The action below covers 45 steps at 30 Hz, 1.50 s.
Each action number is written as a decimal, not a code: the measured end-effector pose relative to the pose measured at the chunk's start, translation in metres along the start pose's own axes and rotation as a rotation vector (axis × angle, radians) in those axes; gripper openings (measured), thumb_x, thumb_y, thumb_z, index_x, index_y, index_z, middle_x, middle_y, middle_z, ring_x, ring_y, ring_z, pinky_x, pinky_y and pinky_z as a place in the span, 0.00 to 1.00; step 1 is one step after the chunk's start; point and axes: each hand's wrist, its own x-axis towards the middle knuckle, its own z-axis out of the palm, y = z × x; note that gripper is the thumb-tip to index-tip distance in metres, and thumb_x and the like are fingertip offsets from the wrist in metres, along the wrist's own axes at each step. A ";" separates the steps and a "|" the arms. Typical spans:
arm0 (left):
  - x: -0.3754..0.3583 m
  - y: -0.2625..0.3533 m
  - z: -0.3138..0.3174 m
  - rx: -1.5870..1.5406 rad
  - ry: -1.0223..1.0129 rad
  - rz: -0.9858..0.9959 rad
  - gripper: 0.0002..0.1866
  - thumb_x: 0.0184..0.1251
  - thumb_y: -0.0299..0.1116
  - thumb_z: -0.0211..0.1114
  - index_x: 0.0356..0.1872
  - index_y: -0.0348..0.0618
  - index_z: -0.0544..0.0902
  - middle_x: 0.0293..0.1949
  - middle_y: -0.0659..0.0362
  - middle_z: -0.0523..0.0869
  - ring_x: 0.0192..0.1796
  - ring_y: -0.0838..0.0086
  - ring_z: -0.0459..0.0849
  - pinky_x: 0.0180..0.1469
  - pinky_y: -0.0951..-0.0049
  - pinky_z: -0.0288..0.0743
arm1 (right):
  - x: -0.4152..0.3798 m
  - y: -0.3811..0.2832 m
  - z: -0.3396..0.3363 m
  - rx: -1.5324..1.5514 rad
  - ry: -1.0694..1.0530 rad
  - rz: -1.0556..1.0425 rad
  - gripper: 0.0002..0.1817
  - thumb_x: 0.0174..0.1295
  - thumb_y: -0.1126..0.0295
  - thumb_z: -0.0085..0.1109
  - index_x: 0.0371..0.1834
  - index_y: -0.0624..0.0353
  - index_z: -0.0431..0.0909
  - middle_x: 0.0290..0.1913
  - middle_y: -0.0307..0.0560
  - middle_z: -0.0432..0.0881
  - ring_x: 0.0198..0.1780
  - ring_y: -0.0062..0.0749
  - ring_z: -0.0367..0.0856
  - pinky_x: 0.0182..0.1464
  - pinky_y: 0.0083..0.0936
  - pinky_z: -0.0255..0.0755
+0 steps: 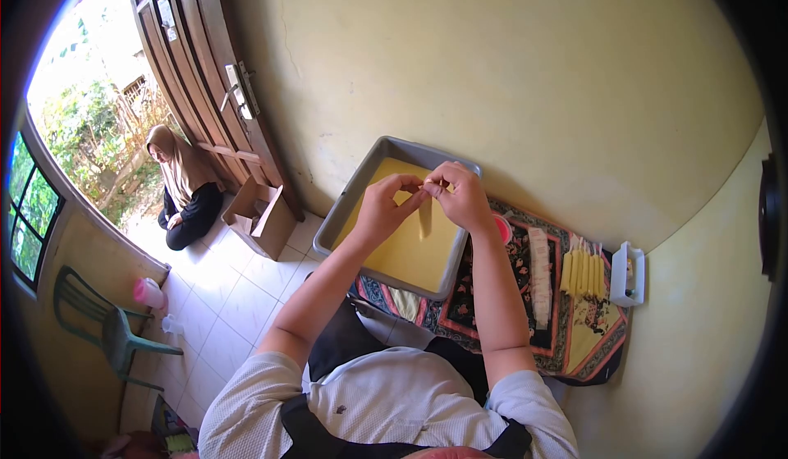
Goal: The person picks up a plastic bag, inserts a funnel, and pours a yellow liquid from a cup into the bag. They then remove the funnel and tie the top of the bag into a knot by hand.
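Above a grey tub [450, 274] of yellow liquid [386, 246], both my hands are raised close together. My left hand [389, 200] has thumb and fingers pinched at the top of a narrow clear plastic bag [425, 219]. From the other side, my right hand [456, 196] pinches that same top end. The bag hangs down between them, its lower part yellowish. How its mouth is folded or tied is too small to make out.
Right of the tub, a patterned cloth [566, 352] bears a pale strip of bags [539, 274], several filled yellow tubes [584, 272], a red container [501, 228] and a white basket [628, 274]. A person [187, 184] sits by the door [197, 65], near a cardboard box [264, 217]. A green chair [119, 328] stands left.
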 end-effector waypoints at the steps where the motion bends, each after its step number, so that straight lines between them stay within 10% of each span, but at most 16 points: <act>1: 0.000 0.004 0.000 -0.017 -0.011 -0.064 0.13 0.71 0.32 0.81 0.49 0.36 0.90 0.42 0.56 0.95 0.47 0.70 0.95 0.43 0.70 0.85 | 0.000 0.000 0.001 0.015 0.005 0.015 0.03 0.67 0.75 0.74 0.38 0.62 0.89 0.36 0.47 0.89 0.41 0.41 0.84 0.45 0.36 0.78; 4: -0.001 0.004 0.000 -0.122 -0.049 -0.182 0.11 0.75 0.32 0.78 0.50 0.35 0.88 0.44 0.57 0.94 0.50 0.74 0.93 0.50 0.72 0.83 | -0.006 0.004 0.003 0.221 0.003 0.187 0.04 0.69 0.76 0.74 0.38 0.62 0.87 0.33 0.36 0.84 0.39 0.24 0.77 0.42 0.25 0.72; 9: -0.002 -0.016 0.004 -0.763 -0.104 -0.362 0.10 0.86 0.34 0.68 0.55 0.38 0.84 0.49 0.64 0.89 0.56 0.81 0.86 0.62 0.75 0.77 | -0.006 0.004 0.005 0.298 -0.029 0.165 0.02 0.68 0.77 0.73 0.40 0.63 0.89 0.36 0.40 0.84 0.43 0.28 0.81 0.45 0.29 0.75; 19: 0.017 -0.040 -0.017 -0.784 -0.586 -0.601 0.21 0.90 0.48 0.62 0.63 0.40 0.86 0.53 0.65 0.89 0.59 0.80 0.84 0.72 0.67 0.76 | 0.000 -0.009 0.002 0.397 -0.084 0.100 0.03 0.72 0.78 0.69 0.40 0.63 0.84 0.38 0.38 0.79 0.43 0.25 0.79 0.46 0.26 0.73; 31: 0.005 -0.044 -0.010 -0.944 -0.480 -0.660 0.13 0.87 0.38 0.60 0.56 0.40 0.86 0.52 0.60 0.89 0.57 0.75 0.86 0.62 0.69 0.79 | -0.012 -0.025 0.024 0.543 0.050 0.226 0.06 0.77 0.75 0.66 0.40 0.62 0.82 0.40 0.38 0.79 0.41 0.22 0.84 0.43 0.24 0.87; 45: 0.012 0.009 -0.023 -0.585 -0.425 -0.510 0.10 0.73 0.34 0.59 0.35 0.41 0.84 0.39 0.64 0.86 0.45 0.80 0.80 0.53 0.77 0.72 | -0.015 -0.028 0.039 0.290 0.280 0.034 0.06 0.75 0.81 0.65 0.38 0.63 0.80 0.41 0.42 0.77 0.32 0.25 0.83 0.32 0.23 0.76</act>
